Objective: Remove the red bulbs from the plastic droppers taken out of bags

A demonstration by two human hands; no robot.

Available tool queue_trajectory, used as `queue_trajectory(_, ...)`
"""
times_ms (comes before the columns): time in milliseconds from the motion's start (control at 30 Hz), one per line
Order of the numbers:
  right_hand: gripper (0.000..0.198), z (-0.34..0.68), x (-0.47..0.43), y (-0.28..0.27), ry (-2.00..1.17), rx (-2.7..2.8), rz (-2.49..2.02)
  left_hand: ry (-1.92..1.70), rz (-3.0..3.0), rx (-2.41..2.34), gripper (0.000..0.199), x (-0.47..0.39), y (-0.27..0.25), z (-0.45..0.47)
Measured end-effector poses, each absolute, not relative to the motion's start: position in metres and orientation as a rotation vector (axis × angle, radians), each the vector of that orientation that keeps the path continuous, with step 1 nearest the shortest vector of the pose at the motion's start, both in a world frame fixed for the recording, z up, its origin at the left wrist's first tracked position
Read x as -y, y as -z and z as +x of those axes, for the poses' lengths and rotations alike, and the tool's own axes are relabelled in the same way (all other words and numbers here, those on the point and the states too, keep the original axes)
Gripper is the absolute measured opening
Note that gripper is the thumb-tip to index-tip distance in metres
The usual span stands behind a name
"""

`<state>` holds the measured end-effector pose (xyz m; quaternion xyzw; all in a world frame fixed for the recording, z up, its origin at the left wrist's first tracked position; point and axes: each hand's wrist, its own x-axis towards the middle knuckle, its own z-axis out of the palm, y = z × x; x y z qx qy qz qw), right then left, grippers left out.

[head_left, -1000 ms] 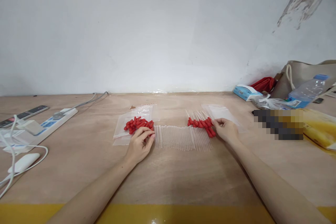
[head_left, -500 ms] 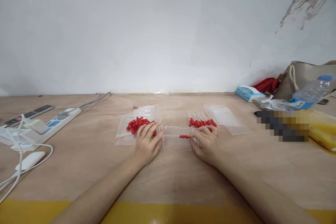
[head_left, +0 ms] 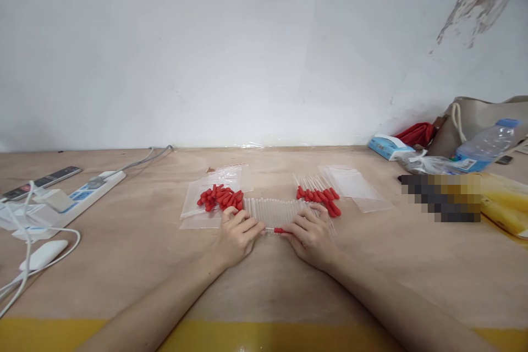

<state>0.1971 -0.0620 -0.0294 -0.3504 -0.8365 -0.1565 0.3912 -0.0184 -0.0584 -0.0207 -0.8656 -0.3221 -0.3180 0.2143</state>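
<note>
Between my hands lies a thin pale stick, its red rubber tip (head_left: pixel 279 230) toward the right. My left hand (head_left: pixel 238 236) is closed in a pinch on the stick's left end. My right hand (head_left: pixel 310 235) pinches the red tip, whose outer end is hidden by the fingers. Just beyond both hands lies a row of clear thin tubes (head_left: pixel 272 210) side by side. A pile of loose red rubber tips (head_left: pixel 223 197) rests on a clear plastic bag (head_left: pixel 193 206) at the left. Several red-tipped sticks (head_left: pixel 317 192) lie together behind my right hand.
At the right is another clear plastic bag (head_left: pixel 358 190). Farther right stand a tissue pack (head_left: pixel 390 147), a plastic bottle (head_left: pixel 489 146) and a yellow package (head_left: pixel 501 203). A power strip (head_left: pixel 97 190) with white cables, a remote control (head_left: pixel 49 180) and a white mouse-like object (head_left: pixel 43 256) lie left.
Both hands have come toward me with the red-tipped stick, off the middle of the tube row to its near edge. My left fingers have closed on the stick's left end.
</note>
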Motion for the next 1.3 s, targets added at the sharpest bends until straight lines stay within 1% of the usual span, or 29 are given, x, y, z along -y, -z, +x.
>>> queue_trajectory(167,0.013,0.199,0.065,0.027,0.455,2.174,-0.852,0.897,-2.415,0.876,0.008,0.062,0.018,-0.019)
queue_trajectory(433,0.014,0.202,0.071,0.026,0.343,2.220,-0.791,0.911,-2.470,0.828,0.013,0.069,0.011,-0.019)
queue_trajectory(700,0.016,0.207,0.077,0.025,0.291,2.256,-0.796,0.895,-2.511,0.831,0.010,0.070,0.015,-0.023)
queue_trajectory(800,0.015,0.219,0.072,0.025,0.253,2.195,-0.841,0.980,-2.451,0.909,0.011,0.066,0.017,-0.038)
queue_trajectory(900,0.009,0.230,0.061,0.024,0.109,2.051,-0.878,1.077,-2.425,1.002,0.015,0.061,0.020,-0.050)
queue_trajectory(1033,0.017,0.239,0.045,0.024,-0.143,1.947,-0.862,1.122,-2.480,1.164,0.031,0.052,0.025,-0.048)
queue_trajectory(1133,0.021,0.253,0.034,0.022,-0.202,1.801,-1.040,1.161,-2.463,1.241,0.039,0.045,0.026,-0.042)
queue_trajectory(1200,0.024,0.268,0.027,0.020,-0.260,1.668,-1.199,1.188,-2.460,1.228,0.038,0.040,0.025,-0.040)
queue_trajectory(1300,0.030,0.294,0.019,0.014,-0.377,1.520,-1.433,1.241,-2.450,1.168,0.027,0.036,0.023,-0.037)
